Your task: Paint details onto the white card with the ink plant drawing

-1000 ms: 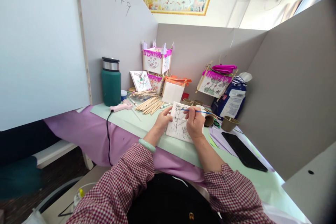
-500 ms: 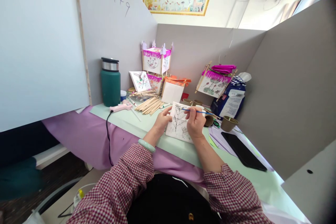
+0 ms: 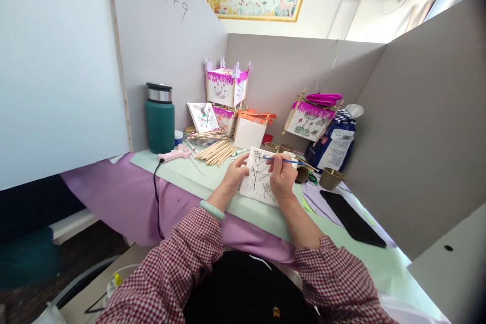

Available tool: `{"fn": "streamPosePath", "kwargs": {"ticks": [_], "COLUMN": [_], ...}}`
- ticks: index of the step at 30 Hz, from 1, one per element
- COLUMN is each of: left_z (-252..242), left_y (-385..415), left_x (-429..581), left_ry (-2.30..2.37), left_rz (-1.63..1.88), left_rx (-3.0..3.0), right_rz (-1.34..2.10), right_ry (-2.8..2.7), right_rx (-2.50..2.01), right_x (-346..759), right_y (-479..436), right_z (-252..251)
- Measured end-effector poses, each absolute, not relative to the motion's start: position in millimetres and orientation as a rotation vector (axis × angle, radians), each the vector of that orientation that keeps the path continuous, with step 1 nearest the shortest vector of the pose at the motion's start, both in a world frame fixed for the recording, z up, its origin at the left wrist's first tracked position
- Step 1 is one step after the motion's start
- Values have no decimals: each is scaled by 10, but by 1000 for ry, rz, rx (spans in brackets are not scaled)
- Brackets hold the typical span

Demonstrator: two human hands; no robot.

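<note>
A small white panel (image 3: 261,188) with a dark drawing of branching plants is tilted up toward me above the table's front edge. My left hand (image 3: 236,174) grips its left edge, thumb on the front face. In my right hand (image 3: 283,176) is a thin blue paintbrush (image 3: 294,161), pinched between thumb and fingers. The brush's tip points left and meets or hovers over the upper part of the drawing; I cannot tell which. My right hand covers the panel's right side.
Wooden sticks (image 3: 216,152), a pink glue gun (image 3: 174,155) and a green bottle (image 3: 160,119) stand or lie left. Behind are a paper lantern (image 3: 227,88) and a blank white panel (image 3: 249,134). On the right are a hanging lantern (image 3: 309,120), a cup (image 3: 331,178) and a black phone (image 3: 353,218).
</note>
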State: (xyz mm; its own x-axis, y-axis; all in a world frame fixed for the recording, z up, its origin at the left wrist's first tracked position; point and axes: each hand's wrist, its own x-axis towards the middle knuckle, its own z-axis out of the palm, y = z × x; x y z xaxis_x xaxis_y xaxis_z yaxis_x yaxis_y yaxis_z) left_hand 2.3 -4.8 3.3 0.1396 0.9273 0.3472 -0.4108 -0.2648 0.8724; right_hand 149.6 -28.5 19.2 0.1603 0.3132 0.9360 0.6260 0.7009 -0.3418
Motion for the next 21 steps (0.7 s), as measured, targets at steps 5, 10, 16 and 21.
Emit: {"fn": "streamPosePath", "kwargs": {"ticks": [5, 10, 16, 21], "left_z": [37, 41, 35, 36], "left_y": [-60, -67, -64, -65], "left_x": [21, 20, 19, 19], "left_ry": [581, 579, 582, 585], "left_rz": [1437, 1437, 1429, 1432], "left_rx": [1214, 1216, 1224, 1228], "right_rz": [-268, -267, -273, -273], "right_ry": [-1420, -1419, -1440, -1453], "right_rx": [-836, -824, -826, -822], "right_x": [1522, 1524, 1492, 1468], "right_y": [-272, -275, -291, -316], "right_z": [171, 172, 196, 218]}}
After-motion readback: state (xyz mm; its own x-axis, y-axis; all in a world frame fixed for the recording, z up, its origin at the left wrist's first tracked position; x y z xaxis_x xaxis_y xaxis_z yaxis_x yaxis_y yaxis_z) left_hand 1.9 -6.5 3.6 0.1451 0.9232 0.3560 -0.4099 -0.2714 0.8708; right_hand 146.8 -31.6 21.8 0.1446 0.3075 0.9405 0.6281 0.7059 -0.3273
